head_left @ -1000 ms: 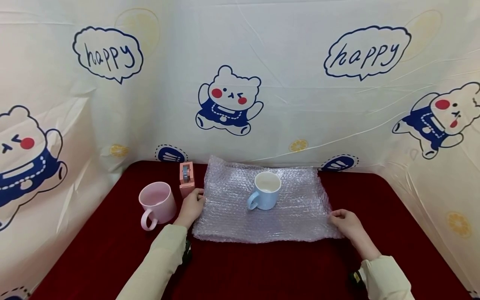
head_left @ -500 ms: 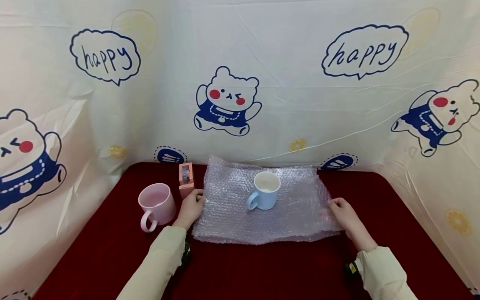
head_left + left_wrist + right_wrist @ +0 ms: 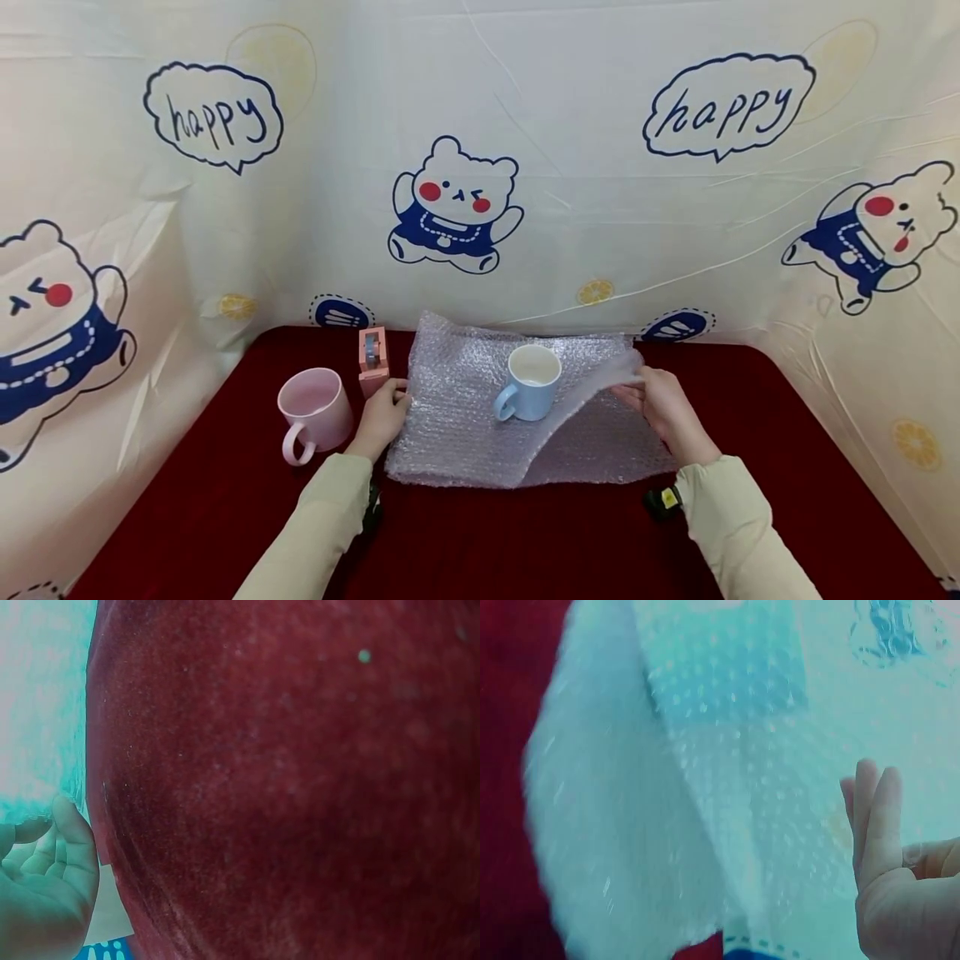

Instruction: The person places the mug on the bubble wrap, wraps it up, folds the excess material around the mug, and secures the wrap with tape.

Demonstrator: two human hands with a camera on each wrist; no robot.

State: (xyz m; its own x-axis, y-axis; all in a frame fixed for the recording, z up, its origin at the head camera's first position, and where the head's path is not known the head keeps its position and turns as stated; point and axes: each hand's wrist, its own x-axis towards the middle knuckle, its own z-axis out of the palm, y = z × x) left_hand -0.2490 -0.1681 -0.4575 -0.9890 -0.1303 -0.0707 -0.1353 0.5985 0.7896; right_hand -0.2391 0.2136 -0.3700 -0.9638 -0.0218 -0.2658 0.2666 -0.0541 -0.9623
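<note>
Your left hand pinches the bubble wrap, apparently anchoring it, while your right hand's fingers pinch its raised right side, the blue mug standing on it toward the desk's far edge.

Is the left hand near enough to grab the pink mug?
Probably yes: the left hand is just beside the pink mug, and nothing stands between them. It would likely have to let go of the bubble wrap first.
</note>
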